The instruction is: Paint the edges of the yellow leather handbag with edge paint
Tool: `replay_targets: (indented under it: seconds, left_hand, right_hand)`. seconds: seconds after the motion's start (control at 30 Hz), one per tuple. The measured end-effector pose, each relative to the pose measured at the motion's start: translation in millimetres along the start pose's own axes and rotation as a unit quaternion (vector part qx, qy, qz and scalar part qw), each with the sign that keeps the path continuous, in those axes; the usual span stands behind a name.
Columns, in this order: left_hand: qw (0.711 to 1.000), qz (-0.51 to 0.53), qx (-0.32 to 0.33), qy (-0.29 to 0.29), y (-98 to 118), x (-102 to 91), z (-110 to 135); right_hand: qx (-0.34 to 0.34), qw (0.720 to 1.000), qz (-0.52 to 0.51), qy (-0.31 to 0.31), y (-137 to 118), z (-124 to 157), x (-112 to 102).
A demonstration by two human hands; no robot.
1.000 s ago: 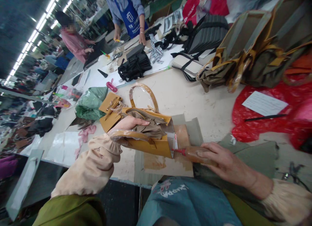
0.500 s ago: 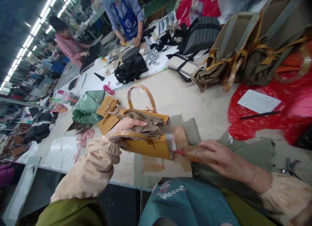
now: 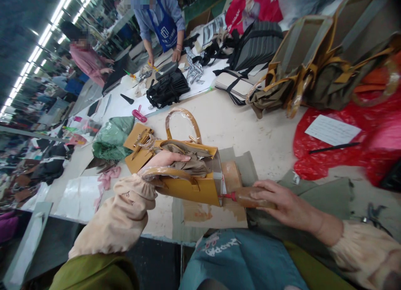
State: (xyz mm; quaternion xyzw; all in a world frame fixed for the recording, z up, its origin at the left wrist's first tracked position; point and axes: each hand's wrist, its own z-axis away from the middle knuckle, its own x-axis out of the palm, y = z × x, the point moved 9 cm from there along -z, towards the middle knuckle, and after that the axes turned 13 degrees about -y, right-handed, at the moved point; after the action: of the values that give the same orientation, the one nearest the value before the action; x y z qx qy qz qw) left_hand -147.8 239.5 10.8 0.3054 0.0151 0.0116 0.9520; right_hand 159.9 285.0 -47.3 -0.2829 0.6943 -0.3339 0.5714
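A mustard-yellow handbag with plastic-wrapped handles lies on its side near the table's front edge. My left hand grips its open top, fingers lying over the grey-brown lining, with one handle around my wrist. My right hand is closed on a wooden-handled tool. The tool's red collar and tip touch the bag's end panel. A brown pad lies under the bag's end.
Olive and mustard bags stand at the back right beside red plastic with a paper sheet. A green bundle, black bags and tools lie farther back. Two other people work at the table's far end.
Both hands and the bag have stayed almost as they were; the view has shifted slightly. The person in the blue apron at the far end has moved their hands.
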Motion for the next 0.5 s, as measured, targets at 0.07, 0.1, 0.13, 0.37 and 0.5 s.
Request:
replay_targets:
  seconds: [0.07,0.1,0.13,0.37,0.5]
  left_hand:
    - [1.000,-0.021,0.017,0.014,5,-2.9,-1]
    - [0.999,-0.033,0.025,0.025,8,-5.3,-2]
    - [0.998,-0.045,0.033,0.037,11,-7.6,-2]
    - [0.994,-0.095,-0.025,0.049,14,-11.3,-4]
    - [0.994,-0.077,-0.050,0.053,12,-10.0,-2]
  right_hand:
    - [-0.004,1.000,0.018,0.005,-4,-3,-2]
    - [-0.007,1.000,0.028,0.007,-7,-4,-3]
    - [-0.007,0.999,0.037,0.009,-8,-5,-4]
    - [0.008,0.994,0.097,0.049,-1,-7,-16]
    - [-0.014,0.991,0.112,0.075,-1,-5,-20]
